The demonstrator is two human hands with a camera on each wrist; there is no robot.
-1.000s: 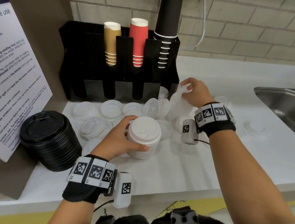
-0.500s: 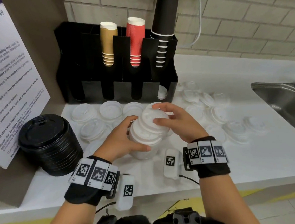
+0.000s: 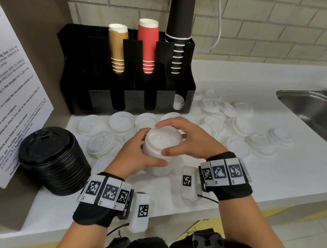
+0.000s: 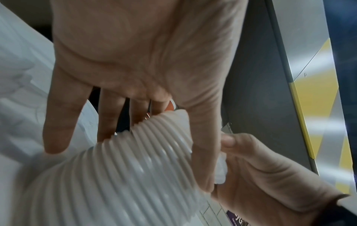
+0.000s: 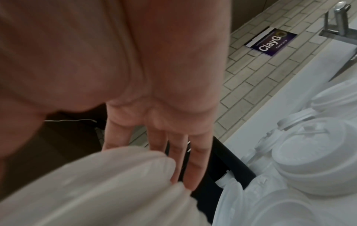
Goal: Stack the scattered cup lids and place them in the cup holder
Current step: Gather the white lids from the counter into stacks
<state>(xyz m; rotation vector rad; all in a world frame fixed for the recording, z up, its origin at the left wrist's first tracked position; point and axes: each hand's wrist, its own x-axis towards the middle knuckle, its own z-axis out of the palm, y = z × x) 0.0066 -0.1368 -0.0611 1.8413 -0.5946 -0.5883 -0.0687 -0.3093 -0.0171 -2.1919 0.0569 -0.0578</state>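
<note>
The left hand (image 3: 135, 156) grips the side of a white lid stack (image 3: 162, 149) that stands upright near the middle of the surface (image 3: 281, 172), thumb on the near side and fingers round the far side. The right hand (image 3: 187, 139) is curled over the top of the stack, fingertips on the far rim and thumb on the near rim of the top lid, seemingly seating it on the pile. In the left wrist view the ribbed rims of the nested lids run straight between the two hands.

The stack's long axis is vertical. The cup holder (image 3: 128, 73) lies straight beyond it, at the far edge against the wall, so the coming move, as I judge it, is a lift away from the body. The holder's left slot looks unfilled, and a few white lids show in the bottom of its rightmost slot; the left hand, already round the body of the stack, is the better placed to carry it.

Loose lids (image 3: 238, 125) are still spread flat to the right toward the sink (image 3: 315, 110), with more just behind the stack, so stacking looks unfinished. A black lid pile (image 3: 53, 159) sits to the left.
</note>
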